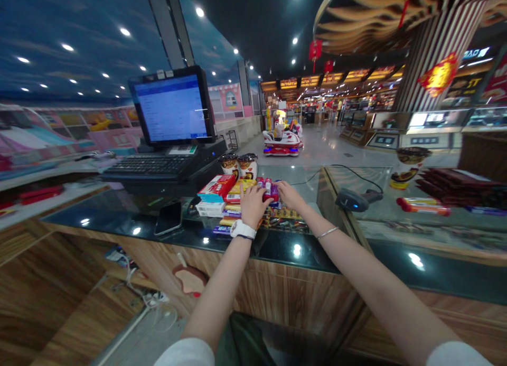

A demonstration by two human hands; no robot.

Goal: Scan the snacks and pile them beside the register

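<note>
The small, shiny purple-and-red packets [270,189] sit in a cluster between the two hands, toward the far edge of the glass-topped counter with a glossy dark border [277,251]. The left hand [254,203] lies over their left side, palm down, fingers loosely spread and thumb reaching across the front of the cluster. The right hand [291,196] meets their right side, fingers together and bent inward. Whether either hand actually grips a packet cannot be told. Just left of the left hand are flat yellow packets [233,193] and a red, white and blue cardboard box [217,186]. A black smartphone [168,218] lies by the counter's near edge, farther left.
</note>
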